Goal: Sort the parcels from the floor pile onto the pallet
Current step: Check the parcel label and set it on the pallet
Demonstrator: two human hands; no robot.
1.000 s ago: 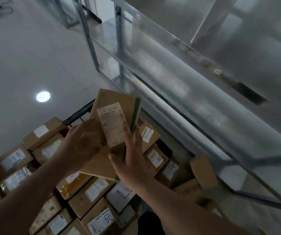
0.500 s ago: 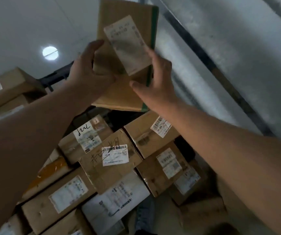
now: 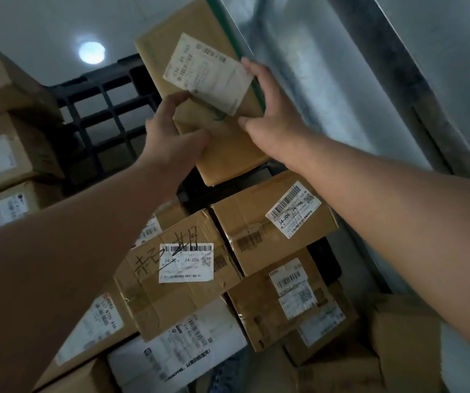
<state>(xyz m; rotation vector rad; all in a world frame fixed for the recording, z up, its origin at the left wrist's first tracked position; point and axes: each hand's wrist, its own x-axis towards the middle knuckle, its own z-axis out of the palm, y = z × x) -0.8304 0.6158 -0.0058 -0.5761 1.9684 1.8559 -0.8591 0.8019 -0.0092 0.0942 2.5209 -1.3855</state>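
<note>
Above the pile (image 3: 199, 279), near top centre: a flat parcel (image 3: 199, 89) held out at arm's length, tilted, label (image 3: 208, 72) facing up, green strip (image 3: 236, 43) along its right edge. Gripped from both sides. Left hand (image 3: 175, 137) at the near left corner, thumb curled over the top face just below the label, the other fingers wrapped under and mostly hidden. Right hand (image 3: 273, 109) on the right edge, index finger laid along the green strip, thumb pressed onto the top face by the label's corner, remaining fingers tucked beneath. Both forearms stretched forward and upward from the bottom corners, converging on the parcel; wrists roughly straight, left one turned slightly inward.

Behind and left of the parcel: a black grid pallet (image 3: 103, 109), bare slats showing, overlapped by the parcel's far left side; whether touching, cannot tell. At far left, stacked boxes (image 3: 4, 131) with white labels. To the right, a grey metal panel (image 3: 327, 80) running diagonally.

Below the arms: cartons crowded together at odd angles. One with handwritten marks and a barcode label (image 3: 186, 262) in the centre. Another labelled carton (image 3: 273, 222) just right of it, under the right forearm. A white parcel (image 3: 177, 355) near the bottom edge.
</note>
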